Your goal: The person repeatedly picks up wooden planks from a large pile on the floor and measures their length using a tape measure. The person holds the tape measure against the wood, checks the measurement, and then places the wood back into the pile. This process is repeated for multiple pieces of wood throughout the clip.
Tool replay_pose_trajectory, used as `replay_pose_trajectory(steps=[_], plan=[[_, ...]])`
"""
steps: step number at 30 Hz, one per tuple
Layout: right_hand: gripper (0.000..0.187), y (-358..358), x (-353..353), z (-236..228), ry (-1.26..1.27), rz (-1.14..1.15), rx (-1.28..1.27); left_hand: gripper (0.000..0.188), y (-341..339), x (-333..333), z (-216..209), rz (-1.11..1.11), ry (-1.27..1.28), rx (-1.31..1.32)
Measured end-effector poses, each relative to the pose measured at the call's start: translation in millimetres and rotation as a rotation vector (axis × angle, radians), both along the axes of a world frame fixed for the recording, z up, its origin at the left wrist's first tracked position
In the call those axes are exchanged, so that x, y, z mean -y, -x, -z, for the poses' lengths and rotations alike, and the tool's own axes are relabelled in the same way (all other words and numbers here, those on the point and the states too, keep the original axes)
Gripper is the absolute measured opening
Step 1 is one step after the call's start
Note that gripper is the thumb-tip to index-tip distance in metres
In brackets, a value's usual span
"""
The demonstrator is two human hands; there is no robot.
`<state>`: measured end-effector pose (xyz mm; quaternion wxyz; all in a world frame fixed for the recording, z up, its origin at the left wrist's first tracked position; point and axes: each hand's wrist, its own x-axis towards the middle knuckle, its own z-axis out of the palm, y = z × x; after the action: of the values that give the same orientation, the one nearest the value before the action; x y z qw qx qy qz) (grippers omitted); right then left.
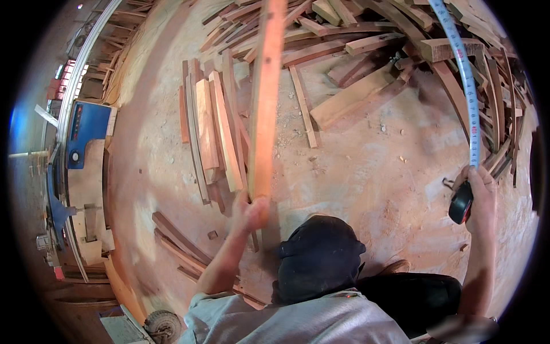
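My left hand is closed round the near end of a long, squared wooden batten. The batten runs away from me past the top of the picture, so its far end is out of sight. On the right, my right hand grips a tape measure with a black and red case. From the hand a pale blue-white tape blade stretches away and leaves the picture at the top. My thumb and fingers press on the blade just above the case. The blade lies apart from the batten.
Loose battens lie left of the held one, and more strips lie nearer me. A large timber heap fills the far side and right. A wide board rests before it. A blue-panelled machine stands left, a small wheel below.
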<state>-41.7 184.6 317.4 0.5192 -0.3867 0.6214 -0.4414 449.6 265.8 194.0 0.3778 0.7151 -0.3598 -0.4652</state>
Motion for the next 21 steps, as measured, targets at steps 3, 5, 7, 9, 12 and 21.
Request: replay_pose_trajectory(steps=[3,5,7,9,12,21], plan=[[0.024,-26,4,-9,-0.054,-0.013,-0.068,0.036,-62,19,3,-0.131,0.019,0.227],[0.025,-28,2,-7,-0.038,-0.073,-0.117,0.038,-119,13,30,-0.249,-0.041,0.305],[0.025,-30,-5,-10,-0.043,-0.058,-0.113,0.041,-174,8,53,-0.089,0.008,0.69],[0.026,-29,-9,-6,-0.061,-0.036,-0.112,0.046,-200,17,52,-0.193,-0.025,0.71],[0.026,-20,-16,-7,-0.071,0.002,-0.157,0.057,-254,34,63,-0.24,-0.271,0.954],[0.026,-51,-20,-4,-0.372,-0.226,-0.401,0.051,-265,29,139,-0.035,-0.219,0.812]])
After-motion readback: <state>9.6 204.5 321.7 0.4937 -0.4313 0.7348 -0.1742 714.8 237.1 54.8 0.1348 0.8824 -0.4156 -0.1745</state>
